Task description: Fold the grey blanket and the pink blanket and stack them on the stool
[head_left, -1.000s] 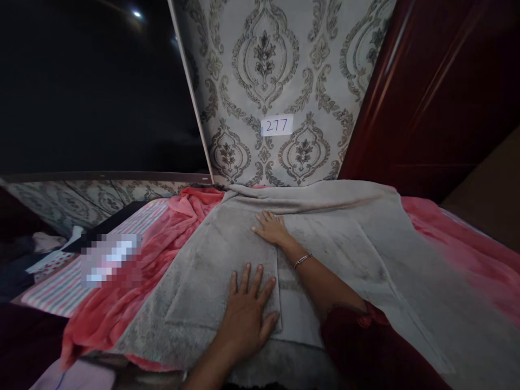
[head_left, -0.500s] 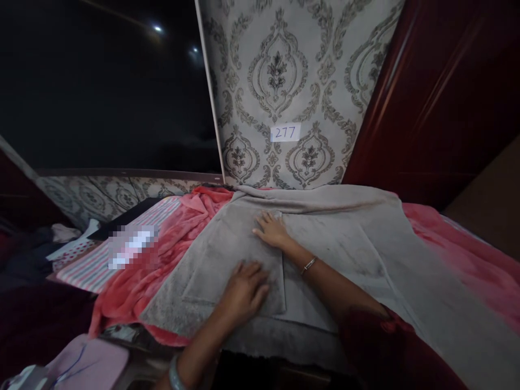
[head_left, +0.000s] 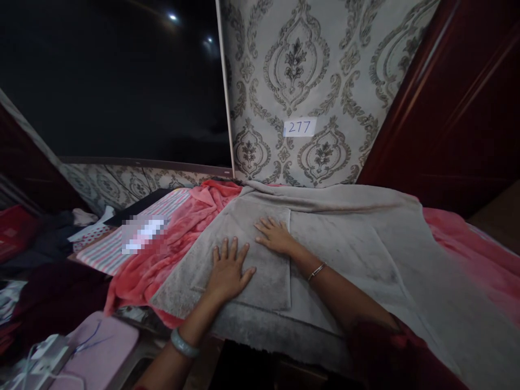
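Observation:
A large grey plush cloth (head_left: 337,254), like a blanket, lies spread over the surface before me. On its left part is a squarish grey flap or folded piece (head_left: 264,290) with a straight right edge. My left hand (head_left: 229,276) rests flat on that piece, fingers spread. Farther back, my right hand (head_left: 276,235) also lies on it near its upper right, palm down with the fingers apart. Neither hand grips anything. Behind them, the cloth's far edge is bunched into a long fold.
A red-pink plush blanket (head_left: 140,276) shows from under the grey cloth on both sides. Striped fabric (head_left: 101,254) lies at left. A pink stool-like top (head_left: 105,346) bears a white power strip (head_left: 51,352). A dark television (head_left: 122,81) and patterned wall (head_left: 296,97) stand behind.
My left hand has moved left across the grey piece and its fingers have spread. The right hand stays in nearly the same place on the cloth. The view has shifted slightly.

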### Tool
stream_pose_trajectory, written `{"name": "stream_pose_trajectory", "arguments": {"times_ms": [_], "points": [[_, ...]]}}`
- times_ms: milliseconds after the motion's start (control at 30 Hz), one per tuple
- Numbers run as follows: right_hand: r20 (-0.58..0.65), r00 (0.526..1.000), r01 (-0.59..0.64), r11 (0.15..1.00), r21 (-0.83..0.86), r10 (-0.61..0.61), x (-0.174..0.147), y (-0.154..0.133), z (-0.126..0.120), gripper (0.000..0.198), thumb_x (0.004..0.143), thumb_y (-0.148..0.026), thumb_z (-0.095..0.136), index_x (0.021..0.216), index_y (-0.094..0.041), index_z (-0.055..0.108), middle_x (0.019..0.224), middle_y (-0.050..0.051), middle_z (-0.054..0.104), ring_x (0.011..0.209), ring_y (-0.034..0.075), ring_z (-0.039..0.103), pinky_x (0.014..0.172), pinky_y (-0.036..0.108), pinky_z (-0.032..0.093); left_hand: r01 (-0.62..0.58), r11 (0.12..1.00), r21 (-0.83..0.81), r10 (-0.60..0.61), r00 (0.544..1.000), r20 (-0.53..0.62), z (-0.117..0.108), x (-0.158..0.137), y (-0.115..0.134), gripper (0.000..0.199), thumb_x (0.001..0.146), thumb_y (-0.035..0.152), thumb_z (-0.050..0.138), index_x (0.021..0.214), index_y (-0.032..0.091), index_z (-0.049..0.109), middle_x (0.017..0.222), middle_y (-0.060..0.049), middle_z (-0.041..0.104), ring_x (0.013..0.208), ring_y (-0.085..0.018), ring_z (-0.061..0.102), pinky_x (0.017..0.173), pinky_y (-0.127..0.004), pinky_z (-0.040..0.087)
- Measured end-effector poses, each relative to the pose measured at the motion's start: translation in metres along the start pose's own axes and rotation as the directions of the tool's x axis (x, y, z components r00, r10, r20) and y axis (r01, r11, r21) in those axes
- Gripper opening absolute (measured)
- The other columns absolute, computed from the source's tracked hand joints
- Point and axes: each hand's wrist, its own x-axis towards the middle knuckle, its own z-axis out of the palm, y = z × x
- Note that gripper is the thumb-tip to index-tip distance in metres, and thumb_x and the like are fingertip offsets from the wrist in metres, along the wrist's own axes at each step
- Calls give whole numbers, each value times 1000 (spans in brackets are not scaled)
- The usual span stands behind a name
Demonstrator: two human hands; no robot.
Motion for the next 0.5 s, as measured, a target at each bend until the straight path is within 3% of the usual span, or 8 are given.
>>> {"name": "stream_pose_trajectory", "arguments": {"times_ms": [100,267,500], "points": [[-67,998,-15,1000,13,16,13,8,-15,53,107,-46,31,156,-30,44,165,6,35,152,28,29,121,54,26,11,1000,-4,-11,1000,28,-6,1,2,69,95,53,54,157,25,42,167,-18,30,154,-45,21,120,-69,21],[-117,993,27,999,-24,-30,52,12,-34,52,108,-40,31,158,-28,40,169,4,27,157,28,11,123,58,17,24,1000,-6,-23,999,35,-3,0,1,70,94,53,56,157,27,42,168,-17,28,155,-45,20,120,-70,20],[2,998,69,998,9,-69,80,17,-1,57,107,-48,31,162,-32,31,170,4,23,156,28,19,124,55,15,2,1000,-26,-2,1000,3,7,0,-4,72,93,58,56,158,32,39,169,-15,28,155,-45,19,119,-72,18]]}}
